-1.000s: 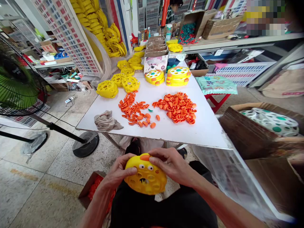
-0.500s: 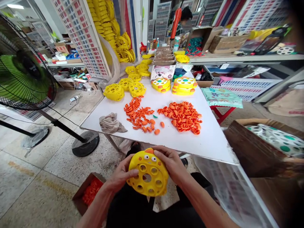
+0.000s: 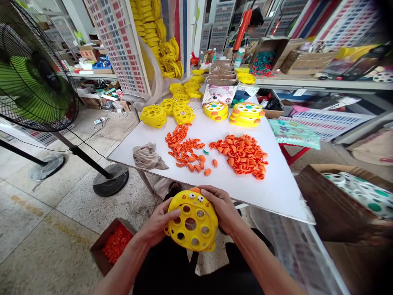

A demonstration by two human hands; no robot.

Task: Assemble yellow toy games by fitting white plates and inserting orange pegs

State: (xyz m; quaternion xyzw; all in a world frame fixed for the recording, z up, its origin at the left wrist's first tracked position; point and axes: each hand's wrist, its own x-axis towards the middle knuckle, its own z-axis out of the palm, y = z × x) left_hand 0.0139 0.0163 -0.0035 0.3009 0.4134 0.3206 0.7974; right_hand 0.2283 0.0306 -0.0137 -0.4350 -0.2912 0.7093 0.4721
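Observation:
Between both hands, above my lap, is a yellow plastic toy shell (image 3: 196, 223) with round holes, painted eyes and an orange piece at its top edge. My left hand (image 3: 161, 223) grips its left side, thumb across the front. My right hand (image 3: 222, 205) closes around the upper right edge, fingers near the orange piece. On the white table (image 3: 260, 200) beyond lie a loose pile of small orange parts (image 3: 182, 145) and a larger orange pile (image 3: 244, 155). A crumpled grey cloth (image 3: 149, 155) rests at the table's near left edge.
Yellow shells (image 3: 153, 116) and toys with white discs (image 3: 248, 112) stand farther back. A fan (image 3: 39, 78) is at left. An open box of orange parts (image 3: 116, 243) sits on the floor; a carton of white discs (image 3: 362, 192) is at right. Another person (image 3: 250, 24) is at the back.
The view has swung slightly left, so the table and its contents appear farther right. The shell has tilted a little in my hands; both hands keep their hold.

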